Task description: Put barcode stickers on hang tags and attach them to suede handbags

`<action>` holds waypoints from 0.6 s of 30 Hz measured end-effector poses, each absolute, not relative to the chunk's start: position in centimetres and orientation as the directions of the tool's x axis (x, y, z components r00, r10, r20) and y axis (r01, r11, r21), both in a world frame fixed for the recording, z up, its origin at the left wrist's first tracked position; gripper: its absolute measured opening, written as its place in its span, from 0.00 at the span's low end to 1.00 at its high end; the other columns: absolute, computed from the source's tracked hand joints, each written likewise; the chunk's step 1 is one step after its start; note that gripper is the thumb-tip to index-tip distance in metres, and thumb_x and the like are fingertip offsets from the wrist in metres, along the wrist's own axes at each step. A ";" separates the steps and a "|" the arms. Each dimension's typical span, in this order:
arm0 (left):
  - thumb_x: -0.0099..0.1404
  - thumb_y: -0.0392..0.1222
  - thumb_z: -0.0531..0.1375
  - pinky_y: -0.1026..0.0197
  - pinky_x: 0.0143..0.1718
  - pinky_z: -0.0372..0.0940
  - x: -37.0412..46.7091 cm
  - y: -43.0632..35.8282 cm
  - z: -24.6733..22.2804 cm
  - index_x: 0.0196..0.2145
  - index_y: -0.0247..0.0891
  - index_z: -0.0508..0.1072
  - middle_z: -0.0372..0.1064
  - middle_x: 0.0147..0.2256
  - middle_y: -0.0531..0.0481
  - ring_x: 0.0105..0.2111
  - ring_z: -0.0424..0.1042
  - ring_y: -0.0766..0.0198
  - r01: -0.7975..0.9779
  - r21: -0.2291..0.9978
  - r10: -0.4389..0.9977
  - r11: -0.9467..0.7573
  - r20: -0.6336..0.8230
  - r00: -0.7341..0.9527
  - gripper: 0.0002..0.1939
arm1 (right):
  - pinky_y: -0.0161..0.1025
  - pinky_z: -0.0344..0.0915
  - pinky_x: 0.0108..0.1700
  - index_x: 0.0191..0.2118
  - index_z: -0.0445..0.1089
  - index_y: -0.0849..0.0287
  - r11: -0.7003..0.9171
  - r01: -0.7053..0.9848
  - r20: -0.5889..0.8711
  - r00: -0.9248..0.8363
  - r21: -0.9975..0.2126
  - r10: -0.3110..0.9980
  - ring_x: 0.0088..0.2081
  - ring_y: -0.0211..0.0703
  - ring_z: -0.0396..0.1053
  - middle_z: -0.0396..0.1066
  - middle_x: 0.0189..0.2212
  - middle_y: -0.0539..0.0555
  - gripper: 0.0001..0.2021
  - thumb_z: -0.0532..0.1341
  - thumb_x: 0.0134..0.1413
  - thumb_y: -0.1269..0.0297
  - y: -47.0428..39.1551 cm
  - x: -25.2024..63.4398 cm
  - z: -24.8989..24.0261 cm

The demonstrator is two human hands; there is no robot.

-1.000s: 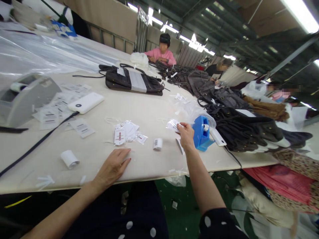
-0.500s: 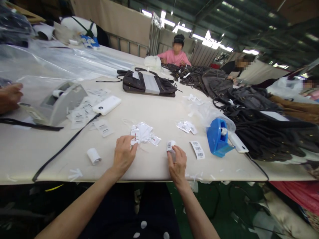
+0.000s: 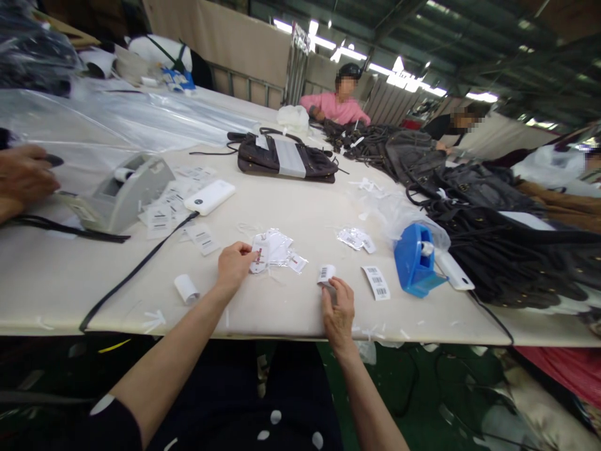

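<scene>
My left hand [image 3: 233, 268] pinches the left edge of a white hang tag [image 3: 259, 257] with red print. That tag lies against a loose pile of hang tags [image 3: 280, 245] in clear wrapping. To the right, my right hand [image 3: 339, 308] has its thumb and fingers closed on a small curled strip of barcode stickers [image 3: 325, 273], close to the table surface. A flat strip of barcode stickers [image 3: 377, 283] lies beside it. A smaller group of wrapped tags [image 3: 355, 238] rests farther back, and a rolled white label [image 3: 186, 289] lies left of my left forearm.
A blue tape dispenser [image 3: 413, 260] stands right, a grey one [image 3: 124, 194] left. White power banks [image 3: 210, 196] with straps, loose barcode labels [image 3: 162, 216], a dark bag [image 3: 286, 158] and piled bags [image 3: 488, 244] surround the work area. A co-worker's hand [image 3: 25, 178] is at far left.
My left hand has shifted slightly up and now pinches the tag's edge. My right hand stays on the curled sticker strip. The view has moved slightly; the co-worker's hand at left reaches farther in.
</scene>
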State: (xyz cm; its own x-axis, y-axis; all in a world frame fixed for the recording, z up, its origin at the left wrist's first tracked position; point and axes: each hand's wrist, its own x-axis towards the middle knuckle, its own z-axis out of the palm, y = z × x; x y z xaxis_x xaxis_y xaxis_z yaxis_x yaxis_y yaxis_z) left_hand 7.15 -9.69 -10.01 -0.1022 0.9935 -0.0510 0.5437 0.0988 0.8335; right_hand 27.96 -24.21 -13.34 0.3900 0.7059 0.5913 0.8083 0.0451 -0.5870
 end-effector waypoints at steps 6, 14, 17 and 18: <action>0.50 0.44 0.61 0.65 0.28 0.59 6.1 -12.4 -6.8 0.26 0.36 0.73 0.68 0.29 0.51 0.27 0.64 0.67 0.257 0.949 0.978 -0.183 0.202 -0.049 0.08 | 0.47 0.59 0.48 0.42 0.68 0.61 0.129 0.654 0.541 0.480 -0.745 0.690 0.44 0.46 0.64 0.68 0.39 0.59 0.13 0.56 0.54 0.61 -25.7 26.1 -11.6; 0.60 0.32 0.55 0.65 0.34 0.64 6.7 -19.6 -5.3 0.31 0.40 0.75 0.67 0.34 0.48 0.35 0.66 0.66 0.160 0.608 0.592 -0.778 0.623 0.512 0.09 | 0.33 0.58 0.27 0.29 0.70 0.62 -0.135 -0.538 -0.293 0.220 -0.832 0.930 0.24 0.35 0.63 0.68 0.23 0.51 0.16 0.59 0.48 0.51 -26.5 21.0 -7.1; 0.60 0.29 0.53 0.62 0.37 0.64 6.5 -20.4 -6.0 0.34 0.40 0.74 0.68 0.39 0.46 0.38 0.65 0.64 0.186 0.531 0.528 -0.827 0.618 0.583 0.12 | 0.30 0.56 0.26 0.29 0.70 0.61 -0.148 -0.501 -0.306 0.250 -0.853 0.919 0.22 0.32 0.61 0.68 0.23 0.47 0.10 0.66 0.39 0.61 -26.9 21.4 -7.0; 0.59 0.28 0.53 0.60 0.41 0.63 6.3 -20.4 -6.0 0.35 0.40 0.74 0.68 0.41 0.45 0.41 0.64 0.62 0.205 0.525 0.534 -0.826 0.613 0.583 0.13 | 0.30 0.56 0.26 0.30 0.70 0.61 -0.169 -0.447 -0.297 0.233 -0.878 0.926 0.23 0.32 0.61 0.69 0.23 0.47 0.10 0.66 0.40 0.61 -27.1 21.7 -7.0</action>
